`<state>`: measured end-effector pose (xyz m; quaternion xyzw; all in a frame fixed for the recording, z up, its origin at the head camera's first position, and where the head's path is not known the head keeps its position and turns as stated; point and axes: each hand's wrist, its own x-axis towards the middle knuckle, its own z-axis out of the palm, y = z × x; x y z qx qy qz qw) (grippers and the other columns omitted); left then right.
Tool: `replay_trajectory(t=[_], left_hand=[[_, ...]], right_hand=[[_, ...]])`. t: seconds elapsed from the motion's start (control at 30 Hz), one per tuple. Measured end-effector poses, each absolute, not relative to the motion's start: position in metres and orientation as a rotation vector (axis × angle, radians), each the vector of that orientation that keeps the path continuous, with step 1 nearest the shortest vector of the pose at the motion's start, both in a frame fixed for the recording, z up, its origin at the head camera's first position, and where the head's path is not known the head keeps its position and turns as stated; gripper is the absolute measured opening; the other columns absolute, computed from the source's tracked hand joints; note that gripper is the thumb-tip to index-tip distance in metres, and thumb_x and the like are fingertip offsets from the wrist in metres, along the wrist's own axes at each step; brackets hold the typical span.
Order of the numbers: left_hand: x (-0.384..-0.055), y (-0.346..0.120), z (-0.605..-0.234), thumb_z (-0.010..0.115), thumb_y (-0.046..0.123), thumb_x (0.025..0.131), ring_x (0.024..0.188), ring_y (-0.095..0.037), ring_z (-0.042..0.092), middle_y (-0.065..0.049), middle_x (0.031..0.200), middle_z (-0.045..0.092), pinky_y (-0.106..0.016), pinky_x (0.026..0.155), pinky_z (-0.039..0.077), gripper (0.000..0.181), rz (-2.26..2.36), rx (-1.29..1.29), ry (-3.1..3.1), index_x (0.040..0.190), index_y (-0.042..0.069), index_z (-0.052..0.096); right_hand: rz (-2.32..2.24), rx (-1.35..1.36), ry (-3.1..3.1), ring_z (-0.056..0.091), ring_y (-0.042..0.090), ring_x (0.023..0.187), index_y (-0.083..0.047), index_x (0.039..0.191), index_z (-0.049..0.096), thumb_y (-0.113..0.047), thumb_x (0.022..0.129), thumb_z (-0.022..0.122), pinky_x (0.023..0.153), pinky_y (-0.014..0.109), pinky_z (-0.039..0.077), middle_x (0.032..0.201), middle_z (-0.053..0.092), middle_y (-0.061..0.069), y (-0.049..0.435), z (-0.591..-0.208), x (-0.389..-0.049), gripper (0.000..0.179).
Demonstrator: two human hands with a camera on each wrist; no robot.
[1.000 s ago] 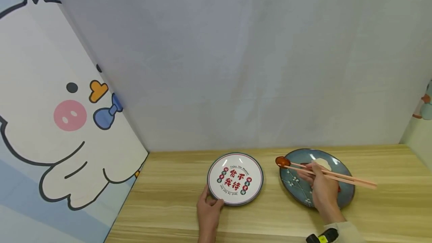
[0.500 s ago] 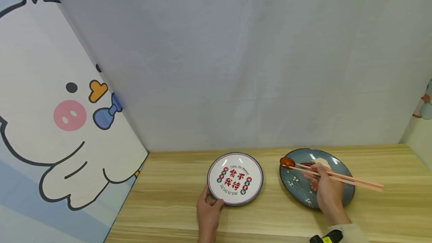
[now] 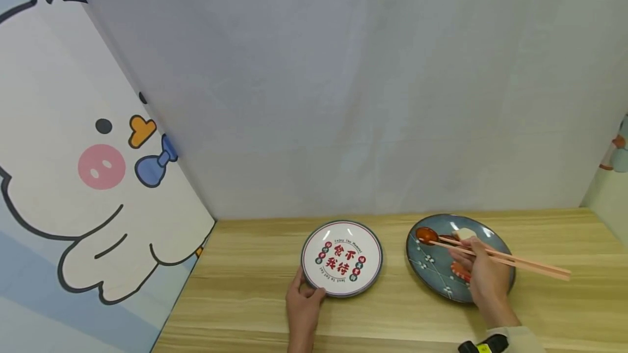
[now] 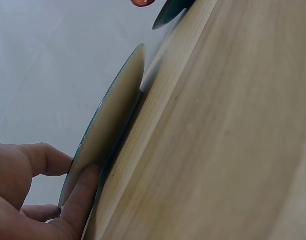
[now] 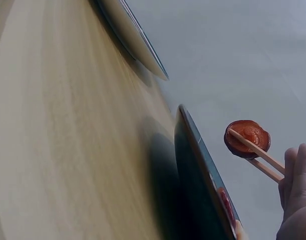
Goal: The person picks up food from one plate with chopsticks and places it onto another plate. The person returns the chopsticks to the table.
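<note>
My left hand [image 3: 304,306] grips the near-left rim of a small white plate [image 3: 365,244] with red Chinese characters. In the left wrist view its fingers [image 4: 80,200] lie against the plate's edge and underside. My right hand [image 3: 487,282] holds a pair of wooden chopsticks [image 3: 532,267] above a blue-green plate [image 3: 429,277] with a white blossom pattern. Between the chopstick tips is a glossy, round, reddish-brown piece of food [image 5: 248,139], raised above that plate's rim in the right wrist view. A red-and-white piece [image 3: 460,272] and a pale piece [image 3: 465,234] lie on the plate, partly hidden by the hand.
Both plates stand on a wood-grain table [image 3: 235,287], with a gap of table between them. A pale grey curtain [image 3: 373,97] hangs behind, and a cartoon-printed panel [image 3: 98,140] stands at left. A dark watch-like band [image 3: 483,345] is on the right wrist.
My right hand has moved to the right with the chopsticks, bringing the reddish-brown piece from just outside the blue-green plate's left edge to over it. The left hand and white plate stay put.
</note>
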<state>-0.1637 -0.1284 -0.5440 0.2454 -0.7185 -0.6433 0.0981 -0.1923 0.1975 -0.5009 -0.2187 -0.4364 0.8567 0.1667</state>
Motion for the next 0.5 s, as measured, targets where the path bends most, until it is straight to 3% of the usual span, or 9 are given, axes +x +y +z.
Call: replay_trajectory(t=[0.5], left_hand=[[-0.164,-0.128,-0.546,0.073,-0.014,0.079,0.083,-0.018,0.058,-0.023,0.132,0.056,-0.021,0.061,0.051,0.084,-1.891,0.734,-2.131,0.157,-0.004,0.043]], right_hand=[[2.423,-0.598,-1.132,0.078,0.019,0.066,0.002,0.077,0.074,-0.002,0.107,0.054,0.065,0.029,0.063,0.076,0.072,0.009,0.212,-0.506,-0.188,0.036]])
